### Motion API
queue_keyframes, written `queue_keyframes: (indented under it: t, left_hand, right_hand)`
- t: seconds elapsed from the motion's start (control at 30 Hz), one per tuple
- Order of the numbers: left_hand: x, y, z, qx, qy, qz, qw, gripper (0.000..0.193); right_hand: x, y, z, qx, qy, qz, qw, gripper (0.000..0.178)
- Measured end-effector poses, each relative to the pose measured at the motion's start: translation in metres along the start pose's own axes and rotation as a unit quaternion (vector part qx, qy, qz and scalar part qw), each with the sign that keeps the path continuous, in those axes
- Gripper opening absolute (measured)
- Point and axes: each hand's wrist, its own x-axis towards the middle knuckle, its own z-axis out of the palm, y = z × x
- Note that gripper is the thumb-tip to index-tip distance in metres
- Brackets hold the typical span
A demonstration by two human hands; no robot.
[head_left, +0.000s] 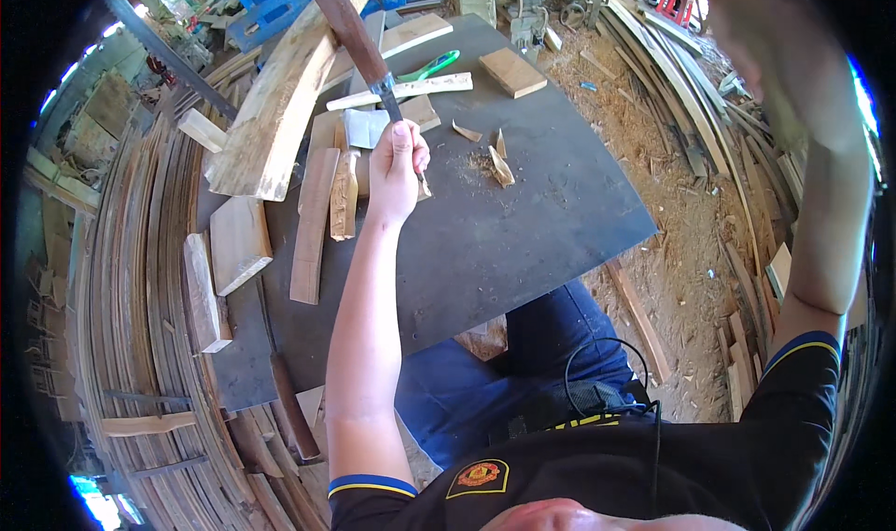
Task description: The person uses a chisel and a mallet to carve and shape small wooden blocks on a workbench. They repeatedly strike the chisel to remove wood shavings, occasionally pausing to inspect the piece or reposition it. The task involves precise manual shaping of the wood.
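My left hand point(399, 169) is closed round the dark metal shank of a chisel-like tool. Its long brown wooden handle point(343, 22) points up and away, past the top edge of the picture. A bit of the metal end shows below my fist, above the dark table point(523, 242). Beside this hand lie a folded grey-white sheet point(365, 128) and narrow wood blocks point(343, 195). My right hand point(747, 36) is raised at the upper right, smeared by motion and partly cut off. Its fingers cannot be made out. Curled wood shavings point(501, 168) lie on the table.
A thick plank point(280, 102) and a green-handled tool point(436, 65) lie toward the far side. A small wood block point(513, 72) sits at the far right. Another brown-handled tool point(291, 405) juts over the near left edge. Stacked wood strips point(140, 279) flank the table.
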Motion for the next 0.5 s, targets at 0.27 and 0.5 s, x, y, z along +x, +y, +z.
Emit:
queue_keyframes:
  t: [0.27,0.5]
  left_hand:
    - [-0.008,-0.002,-0.016,0.023,-0.008,0.008,1.0,0.044]
    - [-0.006,0.005,-0.003,0.033,-0.009,-0.012,0.999,0.047]
  right_hand:
    - [-0.006,0.025,0.024,0.208,-0.17,-0.049,0.962,0.049]
    - [0.02,0.075,-0.023,0.316,-0.131,-0.224,0.913,0.042]
